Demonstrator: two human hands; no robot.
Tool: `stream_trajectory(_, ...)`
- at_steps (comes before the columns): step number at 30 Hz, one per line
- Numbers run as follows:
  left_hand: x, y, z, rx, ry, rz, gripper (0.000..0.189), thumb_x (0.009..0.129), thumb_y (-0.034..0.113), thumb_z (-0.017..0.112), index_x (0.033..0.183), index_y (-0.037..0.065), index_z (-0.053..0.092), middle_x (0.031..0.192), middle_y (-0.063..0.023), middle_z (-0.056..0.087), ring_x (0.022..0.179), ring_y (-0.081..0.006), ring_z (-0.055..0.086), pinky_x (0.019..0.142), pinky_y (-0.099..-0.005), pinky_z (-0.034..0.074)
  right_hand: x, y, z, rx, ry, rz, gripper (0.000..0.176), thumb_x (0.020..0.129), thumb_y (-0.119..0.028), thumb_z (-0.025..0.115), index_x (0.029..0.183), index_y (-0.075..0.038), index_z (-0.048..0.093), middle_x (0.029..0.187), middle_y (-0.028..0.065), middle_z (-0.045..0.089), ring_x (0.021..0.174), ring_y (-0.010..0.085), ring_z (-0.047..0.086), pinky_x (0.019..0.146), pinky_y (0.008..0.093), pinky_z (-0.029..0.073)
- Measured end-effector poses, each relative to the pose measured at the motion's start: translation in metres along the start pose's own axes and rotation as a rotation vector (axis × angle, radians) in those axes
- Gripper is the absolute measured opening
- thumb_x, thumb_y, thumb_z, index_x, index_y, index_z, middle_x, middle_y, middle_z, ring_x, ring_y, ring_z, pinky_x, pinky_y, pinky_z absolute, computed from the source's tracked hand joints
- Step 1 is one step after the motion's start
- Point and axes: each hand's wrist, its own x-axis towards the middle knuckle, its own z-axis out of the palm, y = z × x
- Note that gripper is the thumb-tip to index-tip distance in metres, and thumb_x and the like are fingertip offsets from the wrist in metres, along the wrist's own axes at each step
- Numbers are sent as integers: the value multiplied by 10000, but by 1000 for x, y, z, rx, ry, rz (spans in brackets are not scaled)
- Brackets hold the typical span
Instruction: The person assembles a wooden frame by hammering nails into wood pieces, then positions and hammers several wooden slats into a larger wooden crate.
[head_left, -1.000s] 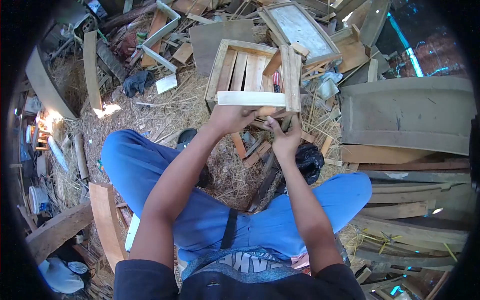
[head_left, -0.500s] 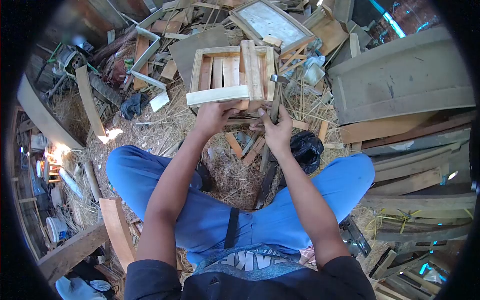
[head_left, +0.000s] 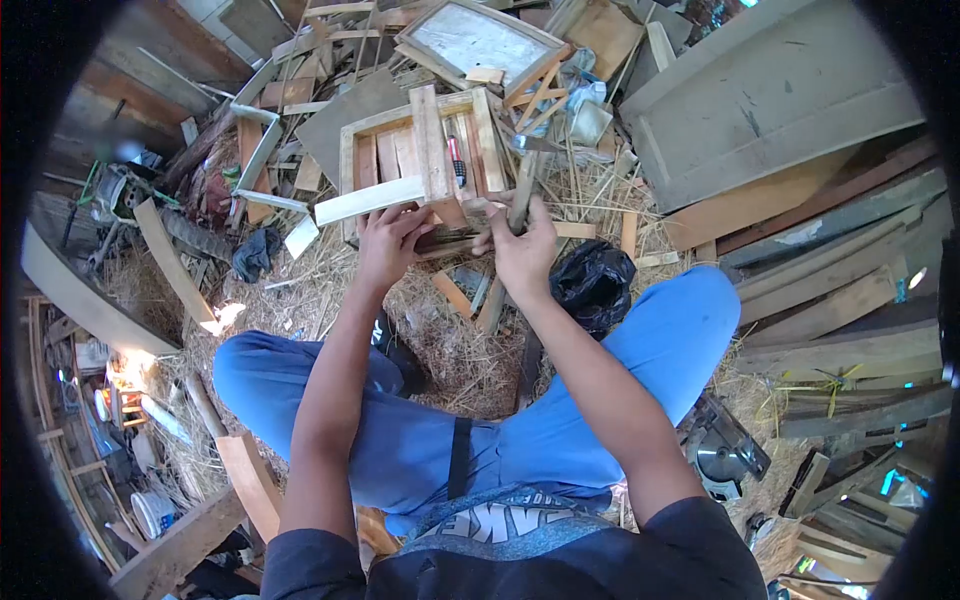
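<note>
A small wooden box frame (head_left: 350, 155) lies in front of me, with slats inside it. A narrow board (head_left: 428, 130) crosses it from back to front, and a pale wooden strip (head_left: 368, 201) runs along its near side. My left hand (head_left: 383, 245) is closed at the near edge, fingers gripping the strip beside the board's end. My right hand (head_left: 524, 250) is wrapped around the handle of a hammer (head_left: 522, 190), its metal head pointing away from me, and its fingertips are close to the board's near end. A red and black pen-like object (head_left: 456, 160) shows inside the box.
Wood scraps and a framed panel (head_left: 480, 45) are piled behind the box. A large grey panel (head_left: 770, 110) and stacked planks (head_left: 830, 310) stand at right. A black plastic bag (head_left: 592, 285) is near my right knee, a circular saw (head_left: 718, 455) beside my thigh. Straw covers the ground.
The view has shifted, so the box appears farther left. The crossing board sits farther left on the box, and the red and black object inside now shows. The hammer stays in my right hand.
</note>
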Motion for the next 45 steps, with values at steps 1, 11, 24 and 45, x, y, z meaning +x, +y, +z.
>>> stream_trajectory(1,0,0,1,7,-11,-19,217,872,239,754,1044,114,799,1162,-67,703,1152,-297,595,1028,-472,371,-3,-2,1,-20,17,61,170,991,-37,653,1141,-10,577,943,71,709,550,117,638,448,273,507)
stream_trajectory(11,-3,-9,7,8,-8,-33,252,893,272,754,1126,185,795,1128,-5,703,1158,-276,589,1016,-504,346,-6,9,16,-162,-78,37,188,905,-103,785,1007,-13,655,700,30,630,488,88,556,446,282,415)
stream_trajectory(24,0,-13,7,-61,-17,-3,214,906,258,735,1104,192,779,1176,-16,674,1182,-291,552,1033,-538,335,-2,27,25,-243,-34,-80,210,907,-94,794,1047,-18,657,747,18,660,480,51,524,420,252,405)
stream_trajectory(45,-1,-13,15,-57,-1,-33,259,889,217,757,1144,179,782,1169,-20,677,1151,-269,580,1027,-523,338,2,-13,-6,-46,110,-2,200,1028,-218,656,1011,-22,624,697,7,592,455,71,516,404,246,410)
